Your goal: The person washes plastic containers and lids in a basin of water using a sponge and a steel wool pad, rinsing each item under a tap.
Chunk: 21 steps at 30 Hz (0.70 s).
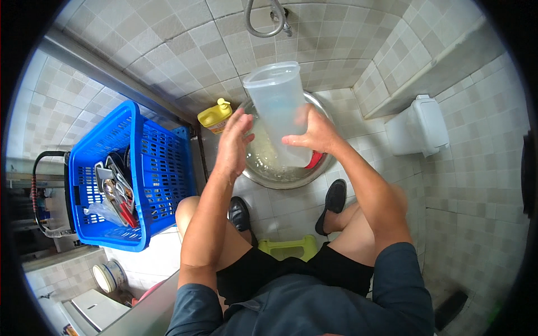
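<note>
A tall translucent plastic container [275, 113] is tilted above a round metal basin [290, 183] on the floor. My right hand [313, 132] grips the container's right side, thumb across its front. Just left of the container is my left hand [235, 145], raised with its palm turned toward it and its fingers apart; it holds nothing. Pale, bubbly liquid [262, 161] lies in the basin. Something red [315, 159] shows at the container's lower right edge; what it is cannot be told.
A blue plastic basket [145, 185] holding metal utensils stands at left. Near the wall is a yellow pump jug [215, 116]. A white lidded bin [420, 126] stands at right, a green plastic stool [290, 245] below me, and a shower hose [262, 31] hangs above.
</note>
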{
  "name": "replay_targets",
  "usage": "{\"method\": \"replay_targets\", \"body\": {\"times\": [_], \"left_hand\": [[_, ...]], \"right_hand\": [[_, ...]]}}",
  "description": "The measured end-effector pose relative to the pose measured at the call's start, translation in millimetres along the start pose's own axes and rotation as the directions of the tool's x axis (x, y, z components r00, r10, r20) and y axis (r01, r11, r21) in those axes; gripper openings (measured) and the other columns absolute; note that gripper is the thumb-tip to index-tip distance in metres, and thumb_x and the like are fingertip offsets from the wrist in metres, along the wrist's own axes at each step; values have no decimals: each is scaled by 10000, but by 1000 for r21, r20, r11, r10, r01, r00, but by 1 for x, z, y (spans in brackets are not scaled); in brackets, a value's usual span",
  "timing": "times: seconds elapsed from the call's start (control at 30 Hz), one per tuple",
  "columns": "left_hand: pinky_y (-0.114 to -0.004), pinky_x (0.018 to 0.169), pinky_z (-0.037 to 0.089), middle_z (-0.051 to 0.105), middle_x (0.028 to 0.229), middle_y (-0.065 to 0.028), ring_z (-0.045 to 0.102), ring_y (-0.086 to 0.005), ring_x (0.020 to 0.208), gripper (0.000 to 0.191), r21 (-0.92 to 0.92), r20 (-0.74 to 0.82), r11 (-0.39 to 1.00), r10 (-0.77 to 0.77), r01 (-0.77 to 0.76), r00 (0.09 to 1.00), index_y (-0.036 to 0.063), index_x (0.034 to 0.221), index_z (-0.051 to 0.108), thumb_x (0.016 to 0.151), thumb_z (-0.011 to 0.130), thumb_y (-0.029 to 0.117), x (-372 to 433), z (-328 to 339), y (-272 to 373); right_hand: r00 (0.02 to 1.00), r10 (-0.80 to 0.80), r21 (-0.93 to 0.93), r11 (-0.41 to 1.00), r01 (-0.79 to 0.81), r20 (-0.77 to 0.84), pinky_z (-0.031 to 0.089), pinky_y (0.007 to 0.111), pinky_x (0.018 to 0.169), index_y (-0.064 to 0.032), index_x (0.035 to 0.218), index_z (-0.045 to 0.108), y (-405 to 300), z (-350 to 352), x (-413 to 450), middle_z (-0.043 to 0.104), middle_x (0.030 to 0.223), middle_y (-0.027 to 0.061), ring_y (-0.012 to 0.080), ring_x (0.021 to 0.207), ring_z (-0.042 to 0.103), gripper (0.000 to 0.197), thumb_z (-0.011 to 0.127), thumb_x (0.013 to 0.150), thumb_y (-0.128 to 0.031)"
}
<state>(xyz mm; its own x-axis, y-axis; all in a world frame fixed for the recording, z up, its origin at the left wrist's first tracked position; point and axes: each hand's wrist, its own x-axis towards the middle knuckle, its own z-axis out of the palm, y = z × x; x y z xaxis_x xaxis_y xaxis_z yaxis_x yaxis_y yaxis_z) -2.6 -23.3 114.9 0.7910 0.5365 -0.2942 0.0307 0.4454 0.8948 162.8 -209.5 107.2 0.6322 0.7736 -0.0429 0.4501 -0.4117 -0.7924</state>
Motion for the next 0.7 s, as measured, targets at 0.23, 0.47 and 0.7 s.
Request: {"method": "replay_targets", "body": {"times": [0.23,0.47,0.7], "left_hand": [[-437,1013,435,638,1207,-87,561,-260,1158,504,-72,-172,996,-71,60,983,44,1323,593,958,640,388,10,-31,10],[-417,983,456,639,1198,-84,579,-237,1113,451,-77,-191,996,-64,50,979,45,1304,610,972,638,348,7,-42,8],[-405,938,478,654,1145,-66,595,-211,1062,381,-126,-177,992,-39,16,983,54,1257,631,983,636,318,10,-42,9]], "right_hand": [[983,144,-236,965,-114,117,533,462,912,74,1224,487,-14,12,-19,672,1138,254,403,1056,675,943,867,638,-559],[989,121,-287,954,-92,82,544,462,887,85,1213,472,11,25,-22,682,1087,279,427,998,690,920,866,660,-536],[996,85,-293,953,-75,21,546,487,876,103,1232,443,21,26,-23,680,1032,316,442,986,692,964,867,658,-545]]}}
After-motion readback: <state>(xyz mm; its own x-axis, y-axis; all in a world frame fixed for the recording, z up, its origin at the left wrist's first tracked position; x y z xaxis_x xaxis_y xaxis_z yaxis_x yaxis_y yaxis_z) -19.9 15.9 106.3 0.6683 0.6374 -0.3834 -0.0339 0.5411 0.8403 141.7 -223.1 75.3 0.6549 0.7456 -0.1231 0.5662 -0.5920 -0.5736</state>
